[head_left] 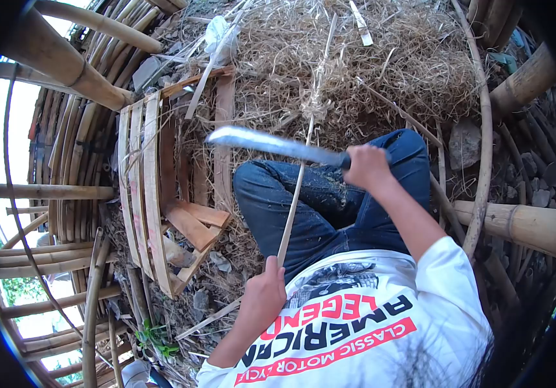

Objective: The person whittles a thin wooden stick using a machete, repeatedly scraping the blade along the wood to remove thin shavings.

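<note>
A long, thin bamboo strip (296, 197) runs from my lap out over the shavings ahead. Its near end is gripped in my left hand (264, 294), close to my shirt. Around its middle, a tuft of curled shavings (315, 105) clings to the strip. My right hand (366, 167) is closed round the dark handle of a machete (271, 145). The blade, slightly blurred, points left and crosses the strip above my knees. Crumbs of shavings lie on my dark jeans (330, 187).
A thick heap of shavings (414, 58) covers the ground ahead. On the left stands a slatted wooden crate (139, 187), near bamboo poles (45, 192). A long pole (483, 129) and a rock (465, 143) are on the right. A white plastic bag (220, 37) lies at the far left.
</note>
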`<state>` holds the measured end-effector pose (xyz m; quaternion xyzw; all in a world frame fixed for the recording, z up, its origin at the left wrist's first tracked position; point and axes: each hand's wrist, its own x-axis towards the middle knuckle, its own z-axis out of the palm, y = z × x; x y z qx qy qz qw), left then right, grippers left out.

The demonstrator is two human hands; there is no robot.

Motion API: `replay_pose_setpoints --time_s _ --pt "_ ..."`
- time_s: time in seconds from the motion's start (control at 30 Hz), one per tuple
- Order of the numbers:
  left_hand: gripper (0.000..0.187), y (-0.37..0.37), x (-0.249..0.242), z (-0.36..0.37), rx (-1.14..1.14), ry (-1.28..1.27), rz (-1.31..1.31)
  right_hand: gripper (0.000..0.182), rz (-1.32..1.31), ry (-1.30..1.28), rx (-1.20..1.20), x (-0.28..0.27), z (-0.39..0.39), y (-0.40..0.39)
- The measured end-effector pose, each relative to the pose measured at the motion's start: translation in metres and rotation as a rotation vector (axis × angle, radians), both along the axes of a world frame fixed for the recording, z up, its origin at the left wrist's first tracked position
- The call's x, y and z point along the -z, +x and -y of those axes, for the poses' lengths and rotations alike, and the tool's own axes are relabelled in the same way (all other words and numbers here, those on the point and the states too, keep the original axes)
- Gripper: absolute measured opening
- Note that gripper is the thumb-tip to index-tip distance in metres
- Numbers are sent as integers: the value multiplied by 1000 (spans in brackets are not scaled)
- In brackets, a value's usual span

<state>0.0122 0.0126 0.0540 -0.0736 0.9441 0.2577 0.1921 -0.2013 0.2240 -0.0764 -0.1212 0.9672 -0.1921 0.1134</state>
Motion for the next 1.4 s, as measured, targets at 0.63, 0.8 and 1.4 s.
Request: replay_pose_setpoints --time_s 0.63,0.8,1.4 --pt "14 0 6 1 -40 108 -8 21 -15 -65 82 7 5 -7" --pt "14 -5 2 4 -20 59 10 23 -40 -9 -10 4 0 -4" --pt "20 -25 23 17 -345 545 339 30 244 -419 123 8 14 77"
